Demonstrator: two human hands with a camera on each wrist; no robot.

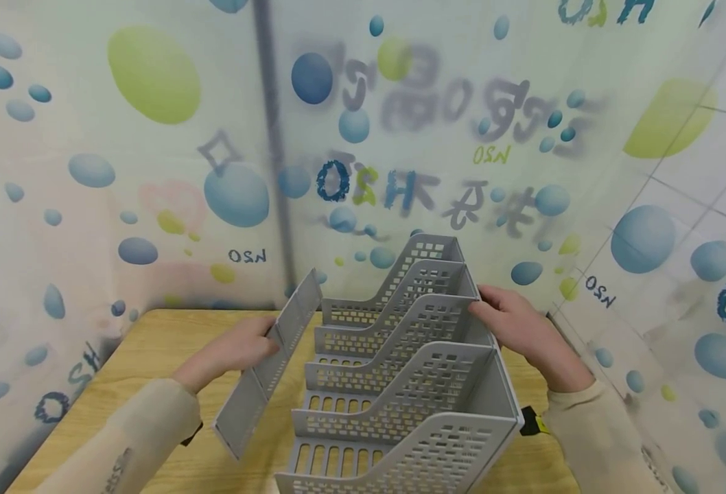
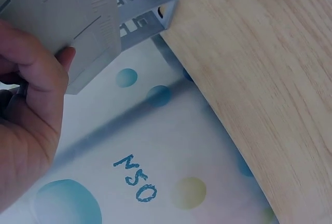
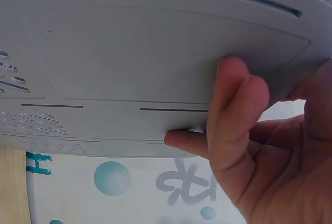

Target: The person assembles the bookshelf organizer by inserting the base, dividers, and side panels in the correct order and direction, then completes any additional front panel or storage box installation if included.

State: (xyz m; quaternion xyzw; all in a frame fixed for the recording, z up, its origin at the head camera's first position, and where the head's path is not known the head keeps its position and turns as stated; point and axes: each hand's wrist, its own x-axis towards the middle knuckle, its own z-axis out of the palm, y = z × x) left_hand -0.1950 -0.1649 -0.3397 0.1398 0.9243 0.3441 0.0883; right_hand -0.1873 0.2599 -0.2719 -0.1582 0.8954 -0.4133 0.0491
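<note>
A grey plastic file rack point(image 1: 462, 446) with several perforated upright dividers stands on the wooden table point(image 1: 153, 357), its low slotted fronts facing left. To its left, my left hand point(image 1: 239, 346) holds a flat grey panel point(image 1: 239, 418) by its long side, tilted and apart from the rack. In the left wrist view, the thumb lies against the face of the panel point(image 2: 78, 6). My right hand point(image 1: 517, 322) grips the rack's tall back edge, thumb over the top. The right wrist view shows its fingertips point(image 3: 233, 68) against the rack's smooth back point(image 3: 129, 58).
A printed curtain point(image 1: 184, 171) with blue and green dots hangs behind the table and along both sides. The table's back edge point(image 1: 215, 311) runs close to it. Tiles point(image 1: 709, 151) show faintly through the curtain at right.
</note>
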